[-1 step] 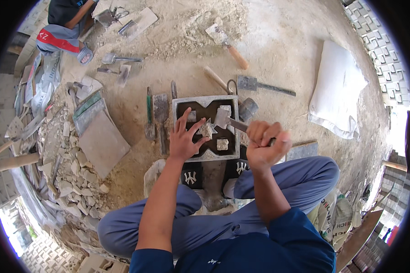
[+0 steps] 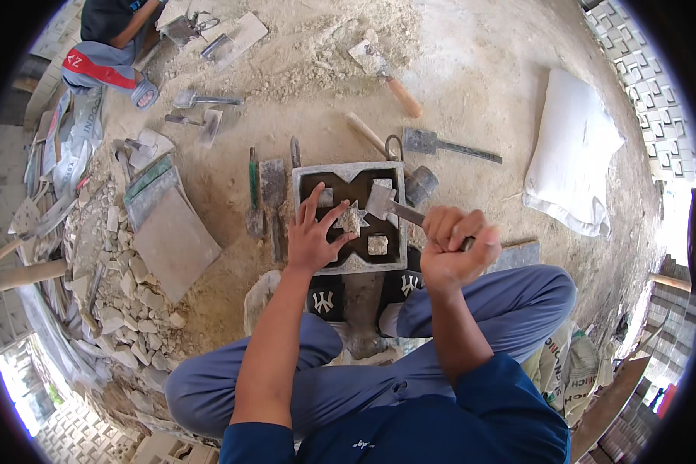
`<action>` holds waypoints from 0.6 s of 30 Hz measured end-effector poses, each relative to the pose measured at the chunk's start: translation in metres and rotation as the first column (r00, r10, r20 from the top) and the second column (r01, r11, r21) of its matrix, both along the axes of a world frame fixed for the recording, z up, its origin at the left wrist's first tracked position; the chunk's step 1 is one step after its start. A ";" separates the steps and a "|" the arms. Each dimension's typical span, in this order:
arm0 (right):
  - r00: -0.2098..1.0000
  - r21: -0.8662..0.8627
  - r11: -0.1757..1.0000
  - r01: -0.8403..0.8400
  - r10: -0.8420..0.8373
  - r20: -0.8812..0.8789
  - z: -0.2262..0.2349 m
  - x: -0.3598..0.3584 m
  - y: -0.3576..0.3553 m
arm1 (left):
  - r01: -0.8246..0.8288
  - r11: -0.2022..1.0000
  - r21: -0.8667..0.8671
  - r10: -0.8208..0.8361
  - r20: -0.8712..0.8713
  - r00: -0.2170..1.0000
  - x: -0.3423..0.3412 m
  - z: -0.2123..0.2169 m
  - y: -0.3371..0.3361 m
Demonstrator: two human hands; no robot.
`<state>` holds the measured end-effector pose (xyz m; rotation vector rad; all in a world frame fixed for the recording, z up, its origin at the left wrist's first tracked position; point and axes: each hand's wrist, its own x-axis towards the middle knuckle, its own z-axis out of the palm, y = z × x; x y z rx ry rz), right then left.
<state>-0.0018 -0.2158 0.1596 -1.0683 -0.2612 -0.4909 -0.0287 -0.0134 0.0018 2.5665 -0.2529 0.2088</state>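
A grey, box-like mould (image 2: 349, 270) stands in front of my feet. Inside its dark hollow are a star-shaped piece (image 2: 353, 220) in the middle and small square blocks, among them a rough one (image 2: 377, 245) at the near right. My left hand (image 2: 312, 238) lies over the mould's left side, fingers spread, thumb and fingertips beside the star. In my right hand (image 2: 456, 243) is a small metal trowel (image 2: 382, 201), its handle wrapped by the fingers. The trowel's flat blade is over the mould's right half, right of the star; whether it touches anything I cannot tell.
Left of the mould lie flat trowels (image 2: 273, 185); a mallet (image 2: 421, 185) and a long-handled flat tool (image 2: 441, 145) lie beyond its right side. Farther left are grey boards (image 2: 176, 240) and stone rubble (image 2: 135, 301). Another person (image 2: 108, 54) sits at the far left.
My right hand and the trowel have shifted very slightly to the right. The left hand and the mould stay where they were.
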 end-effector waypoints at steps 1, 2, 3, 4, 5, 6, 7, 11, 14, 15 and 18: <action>0.999 -0.057 0.997 0.053 -0.053 0.009 0.009 -0.006 -0.002 | 0.000 1.000 0.000 0.000 -0.012 1.000 -0.001 0.000 0.001; 0.998 -0.059 0.997 0.056 -0.056 0.011 0.011 -0.005 -0.002 | 0.004 1.000 -0.003 -0.004 -0.021 1.000 -0.001 0.000 0.000; 0.997 -0.045 0.997 0.070 -0.070 0.015 0.012 -0.004 -0.002 | 0.007 1.000 -0.004 -0.007 -0.019 1.000 0.000 0.000 -0.001; 0.996 -0.031 0.996 0.084 -0.084 0.019 0.013 -0.004 -0.002 | 0.003 1.000 0.000 -0.003 -0.023 1.000 0.000 0.001 -0.002; 0.996 -0.029 0.996 0.086 -0.085 0.022 0.013 -0.004 0.000 | -0.002 1.000 0.007 0.002 -0.025 1.000 0.000 0.000 -0.001; 0.994 -0.038 0.994 0.100 -0.101 -0.043 0.013 -0.004 0.001 | -0.001 1.000 0.009 0.001 -0.022 1.000 0.000 0.000 0.000; 0.987 -0.047 0.993 0.113 -0.117 -0.109 0.013 -0.004 0.003 | -0.001 1.000 0.005 0.001 -0.029 1.000 -0.001 0.000 0.000; 0.992 -0.050 0.997 0.061 -0.066 -0.106 0.002 -0.004 0.003 | 0.005 1.000 -0.018 -0.005 -0.023 1.000 -0.001 0.000 -0.001; 0.998 -0.068 0.997 0.020 -0.024 -0.061 -0.001 0.003 -0.001 | 0.005 1.000 0.004 -0.004 -0.023 1.000 0.000 0.001 -0.002; 0.998 -0.098 0.995 -0.027 0.021 -0.065 -0.001 0.005 -0.004 | 0.007 1.000 0.003 -0.006 -0.021 1.000 0.000 0.002 -0.002; 0.992 -0.191 0.976 -0.107 0.091 -0.089 0.004 0.005 -0.006 | 0.002 1.000 0.011 -0.001 -0.037 0.999 -0.001 0.003 0.000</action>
